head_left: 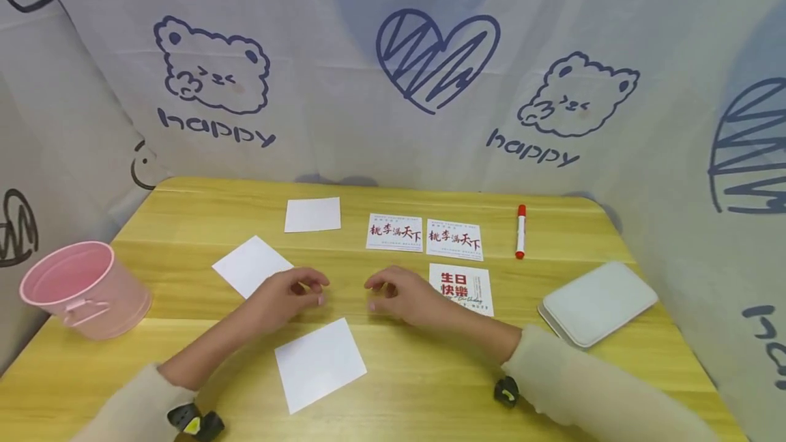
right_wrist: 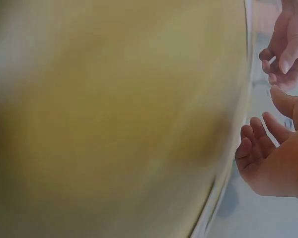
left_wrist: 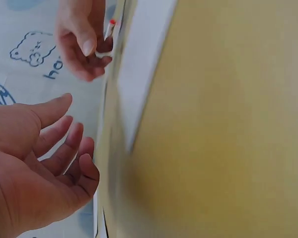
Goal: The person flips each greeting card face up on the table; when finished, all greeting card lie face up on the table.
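Observation:
My left hand [head_left: 287, 299] hovers over the middle of the table with loosely curved fingers and holds nothing. Facing it, my right hand [head_left: 402, 299] is likewise bent and bare, with a gap between the two. A blank white card [head_left: 252, 266] lies partly behind the left hand, and another white card [head_left: 321, 364] lies in front of the hands. Just beyond the right forearm is a card with red birthday lettering [head_left: 460, 286], its lower edge near the wrist. In the left wrist view, the left hand's fingers [left_wrist: 64, 153] are spread and relaxed; the right wrist view shows the right palm [right_wrist: 275, 163] turned sideways.
Two cards with dark red characters, a left one [head_left: 395, 232] and a right one [head_left: 455, 239], lie at the back beside a blank card [head_left: 312, 215]. A red-capped marker [head_left: 520, 232] and a white case [head_left: 598, 304] are on the right. A pink bucket [head_left: 92, 292] stands left.

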Demonstrator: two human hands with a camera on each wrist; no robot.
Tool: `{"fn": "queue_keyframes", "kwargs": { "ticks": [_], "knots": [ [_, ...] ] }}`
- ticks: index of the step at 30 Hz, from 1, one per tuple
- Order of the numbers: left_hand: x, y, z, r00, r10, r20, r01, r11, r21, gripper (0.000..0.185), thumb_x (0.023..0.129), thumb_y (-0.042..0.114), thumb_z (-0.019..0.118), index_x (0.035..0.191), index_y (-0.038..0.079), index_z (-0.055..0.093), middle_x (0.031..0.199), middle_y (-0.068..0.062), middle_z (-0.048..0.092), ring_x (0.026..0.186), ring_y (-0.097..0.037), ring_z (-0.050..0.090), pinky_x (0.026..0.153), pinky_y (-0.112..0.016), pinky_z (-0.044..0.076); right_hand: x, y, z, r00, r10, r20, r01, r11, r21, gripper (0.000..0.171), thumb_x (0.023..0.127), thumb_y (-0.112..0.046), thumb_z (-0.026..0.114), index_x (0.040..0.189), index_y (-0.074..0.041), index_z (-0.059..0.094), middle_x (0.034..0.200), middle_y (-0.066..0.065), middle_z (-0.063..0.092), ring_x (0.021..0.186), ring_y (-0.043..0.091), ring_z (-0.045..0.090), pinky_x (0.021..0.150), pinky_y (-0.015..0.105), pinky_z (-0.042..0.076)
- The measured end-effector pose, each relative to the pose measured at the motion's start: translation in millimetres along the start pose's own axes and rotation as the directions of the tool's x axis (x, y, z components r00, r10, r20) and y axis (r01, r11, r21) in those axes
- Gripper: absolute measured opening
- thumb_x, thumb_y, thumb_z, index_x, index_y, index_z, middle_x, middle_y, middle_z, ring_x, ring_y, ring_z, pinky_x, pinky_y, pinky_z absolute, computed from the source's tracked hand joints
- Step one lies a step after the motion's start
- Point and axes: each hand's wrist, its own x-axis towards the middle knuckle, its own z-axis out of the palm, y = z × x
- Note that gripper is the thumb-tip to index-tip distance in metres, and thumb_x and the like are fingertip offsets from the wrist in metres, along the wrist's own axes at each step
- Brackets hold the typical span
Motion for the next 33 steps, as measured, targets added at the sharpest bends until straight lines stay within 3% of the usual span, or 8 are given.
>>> {"fn": "queue_keyframes", "kwargs": {
  "ticks": [9,16,24,33],
  "knots": [
    [-57.2,-15.5,-1.6,0.996,-0.047,-0.072,0.050,0.998,0.049,0.027,0.084,0.023,0.073,0.109,0.014,0.066,0.099,0.004,0.066,0.088,-0.013,0.057,0.076,-0.024,0.049,1,-16,26,0.994,-0.087,0.071,0.097,0.983,-0.157,0.036,0.084,-0.034,0.074,0.115,-0.018,0.067,0.108,-0.008,0.062,0.102,0.008,0.052,0.093,0.025,0.042],
    [-85.6,-20.5,-4.7,0.990,-0.094,-0.103,0.105,0.989,0.107,0.029,0.081,0.032,0.075,0.104,0.017,0.066,0.093,0.005,0.062,0.081,-0.008,0.053,0.070,-0.022,0.045,2,-25,36,0.991,-0.107,0.080,0.126,0.948,-0.294,0.035,0.081,-0.042,0.074,0.111,-0.024,0.069,0.106,-0.010,0.058,0.101,0.009,0.048,0.092,0.027,0.039],
    [-93.1,-21.2,-0.2,0.990,-0.102,-0.098,0.111,0.990,0.083,0.033,0.079,0.028,0.078,0.105,0.012,0.066,0.091,0.004,0.059,0.078,-0.005,0.049,0.068,-0.021,0.044,2,-24,42,0.995,-0.091,0.045,0.101,0.937,-0.334,0.032,0.079,-0.040,0.076,0.106,-0.023,0.069,0.100,-0.010,0.057,0.094,0.008,0.047,0.087,0.027,0.039],
    [-84.9,-16.7,-0.3,0.984,-0.156,-0.081,0.164,0.981,0.108,0.040,0.080,0.036,0.076,0.110,0.013,0.065,0.092,0.003,0.059,0.079,-0.011,0.050,0.069,-0.023,0.043,2,-24,46,0.999,-0.048,0.023,0.052,0.949,-0.312,0.033,0.078,-0.038,0.078,0.102,-0.019,0.067,0.092,-0.011,0.053,0.088,0.007,0.044,0.083,0.025,0.038]
  ]
}}
